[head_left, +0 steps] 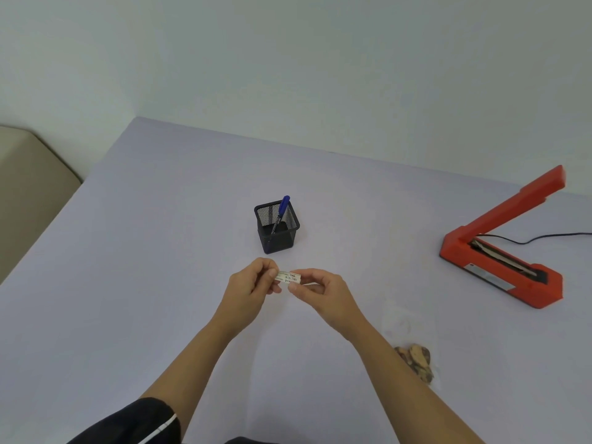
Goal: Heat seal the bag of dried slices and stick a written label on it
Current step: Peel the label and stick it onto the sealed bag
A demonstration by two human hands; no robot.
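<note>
We hold a small white label (pixel 289 278) with handwriting between both hands, just in front of a black mesh pen holder (pixel 277 228). Our left hand (pixel 248 288) pinches its left end with closed fingertips; our right hand (pixel 322 291) pinches its right end likewise. A blue pen (pixel 282 209) stands in the holder. The clear bag of dried slices (pixel 411 350) lies on the worktop (pixel 160 283) to the holder's right and nearer us. Farther right sits an orange heat sealer (pixel 503 248), arm raised.
</note>
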